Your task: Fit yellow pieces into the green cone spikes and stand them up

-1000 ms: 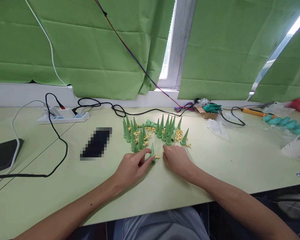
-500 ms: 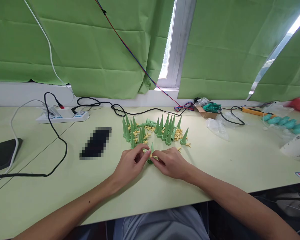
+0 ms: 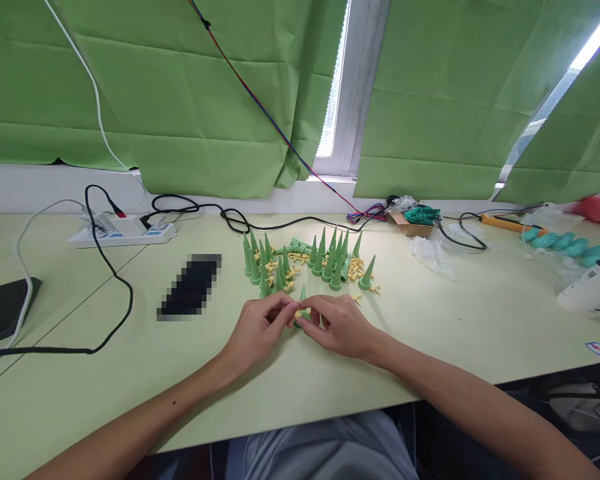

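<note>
Near the front middle of the table a green cone (image 3: 303,293) stands upright between my hands. My left hand (image 3: 267,327) pinches at its left side, thumb and forefinger together near a small yellow piece (image 3: 298,313). From the right, my right hand (image 3: 333,323) has its fingertips closed at the same yellow piece, against the cone. The fingers partly hide the piece and the cone's base. Behind my hands are several green cones (image 3: 337,273) on the right, several more (image 3: 254,263) on the left, and a pile of small yellow pieces (image 3: 355,269).
Left of the cones lies a dark pixelated object (image 3: 190,287). A white power strip (image 3: 125,233) and black cable (image 3: 130,293) are farther left. At the back right are a cardboard box (image 3: 413,227), plastic bags (image 3: 433,257) and a teal spiral object (image 3: 565,245).
My fingertips have shifted slightly around the cone and yellow piece; my left fingers have drawn closer together. The whole view has moved slightly.
</note>
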Action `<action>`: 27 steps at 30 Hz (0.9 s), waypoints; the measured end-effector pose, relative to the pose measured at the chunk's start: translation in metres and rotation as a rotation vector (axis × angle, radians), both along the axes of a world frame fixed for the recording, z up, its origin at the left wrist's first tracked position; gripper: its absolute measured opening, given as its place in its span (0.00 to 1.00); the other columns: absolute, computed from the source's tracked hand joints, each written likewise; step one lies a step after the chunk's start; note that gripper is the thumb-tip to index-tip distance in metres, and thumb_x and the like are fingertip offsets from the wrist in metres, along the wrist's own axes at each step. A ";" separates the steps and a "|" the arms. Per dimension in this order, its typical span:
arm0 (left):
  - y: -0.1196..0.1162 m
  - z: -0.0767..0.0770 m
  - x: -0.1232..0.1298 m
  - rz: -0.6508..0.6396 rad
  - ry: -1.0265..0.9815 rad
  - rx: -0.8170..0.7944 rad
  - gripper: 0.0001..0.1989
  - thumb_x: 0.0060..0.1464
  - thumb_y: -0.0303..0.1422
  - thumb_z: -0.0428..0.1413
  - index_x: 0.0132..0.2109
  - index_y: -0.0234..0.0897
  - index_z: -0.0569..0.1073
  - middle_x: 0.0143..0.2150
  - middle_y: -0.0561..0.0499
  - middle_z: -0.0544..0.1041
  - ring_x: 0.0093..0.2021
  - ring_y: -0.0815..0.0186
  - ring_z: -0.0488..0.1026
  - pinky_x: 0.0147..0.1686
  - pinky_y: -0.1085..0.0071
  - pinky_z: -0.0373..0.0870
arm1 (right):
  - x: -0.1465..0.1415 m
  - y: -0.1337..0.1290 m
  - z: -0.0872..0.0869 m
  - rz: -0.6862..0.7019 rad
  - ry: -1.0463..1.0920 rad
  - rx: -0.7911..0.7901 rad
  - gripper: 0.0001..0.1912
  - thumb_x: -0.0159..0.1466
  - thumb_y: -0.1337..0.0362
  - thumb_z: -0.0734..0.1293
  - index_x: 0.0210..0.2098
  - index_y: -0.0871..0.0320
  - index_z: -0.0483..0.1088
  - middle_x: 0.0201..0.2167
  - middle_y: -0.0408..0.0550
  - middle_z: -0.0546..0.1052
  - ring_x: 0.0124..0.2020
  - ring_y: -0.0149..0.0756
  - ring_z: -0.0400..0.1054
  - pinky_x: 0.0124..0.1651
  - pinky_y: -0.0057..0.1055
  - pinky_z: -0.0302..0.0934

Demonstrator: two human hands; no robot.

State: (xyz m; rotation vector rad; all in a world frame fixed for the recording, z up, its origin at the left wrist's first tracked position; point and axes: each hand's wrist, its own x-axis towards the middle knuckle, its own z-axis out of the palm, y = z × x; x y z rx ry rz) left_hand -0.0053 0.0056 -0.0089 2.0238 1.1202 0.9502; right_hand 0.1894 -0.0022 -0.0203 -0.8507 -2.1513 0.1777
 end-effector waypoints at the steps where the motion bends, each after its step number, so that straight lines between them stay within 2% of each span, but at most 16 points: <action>1: 0.000 0.000 0.000 0.006 -0.008 -0.007 0.18 0.64 0.42 0.51 0.31 0.35 0.73 0.23 0.56 0.70 0.23 0.72 0.63 0.24 0.75 0.58 | 0.000 0.001 0.000 0.006 0.008 -0.016 0.05 0.67 0.63 0.66 0.39 0.59 0.70 0.24 0.39 0.72 0.20 0.25 0.59 0.26 0.24 0.51; 6: -0.002 0.002 0.001 0.015 -0.038 -0.022 0.18 0.63 0.42 0.52 0.30 0.35 0.74 0.22 0.56 0.70 0.21 0.73 0.61 0.23 0.76 0.57 | 0.002 0.003 -0.001 0.078 0.031 -0.041 0.06 0.69 0.63 0.65 0.38 0.60 0.69 0.28 0.43 0.73 0.23 0.26 0.60 0.28 0.24 0.54; 11: -0.003 0.004 0.001 0.028 -0.011 -0.004 0.20 0.64 0.42 0.51 0.27 0.35 0.72 0.22 0.56 0.70 0.22 0.73 0.61 0.24 0.75 0.58 | 0.001 0.003 0.001 0.082 0.061 -0.064 0.06 0.70 0.64 0.62 0.38 0.59 0.69 0.28 0.43 0.72 0.23 0.28 0.60 0.28 0.26 0.55; 20: -0.002 0.005 0.001 0.106 0.104 0.082 0.22 0.65 0.43 0.48 0.27 0.35 0.71 0.22 0.56 0.70 0.22 0.72 0.61 0.24 0.75 0.57 | 0.001 0.008 0.003 -0.084 0.218 -0.045 0.03 0.66 0.67 0.63 0.35 0.58 0.68 0.27 0.43 0.72 0.20 0.26 0.61 0.26 0.24 0.58; 22: -0.002 0.005 0.002 0.086 0.138 0.090 0.20 0.66 0.43 0.48 0.30 0.36 0.72 0.22 0.56 0.69 0.22 0.71 0.61 0.25 0.74 0.57 | 0.001 0.008 0.005 -0.130 0.258 -0.006 0.03 0.66 0.67 0.63 0.35 0.58 0.68 0.28 0.44 0.73 0.20 0.25 0.61 0.26 0.25 0.60; 24: -0.002 0.003 0.002 0.056 0.191 0.098 0.18 0.66 0.43 0.48 0.38 0.37 0.75 0.23 0.57 0.69 0.22 0.70 0.61 0.24 0.74 0.57 | 0.002 0.009 0.007 -0.157 0.291 0.015 0.03 0.66 0.67 0.63 0.36 0.58 0.69 0.29 0.44 0.74 0.21 0.26 0.63 0.26 0.25 0.61; 27: -0.002 0.000 0.003 0.010 0.268 0.134 0.17 0.66 0.42 0.48 0.48 0.38 0.76 0.28 0.54 0.75 0.24 0.68 0.65 0.26 0.73 0.59 | 0.002 0.009 0.008 -0.165 0.304 0.009 0.04 0.67 0.67 0.62 0.37 0.58 0.69 0.31 0.46 0.75 0.21 0.27 0.64 0.26 0.25 0.61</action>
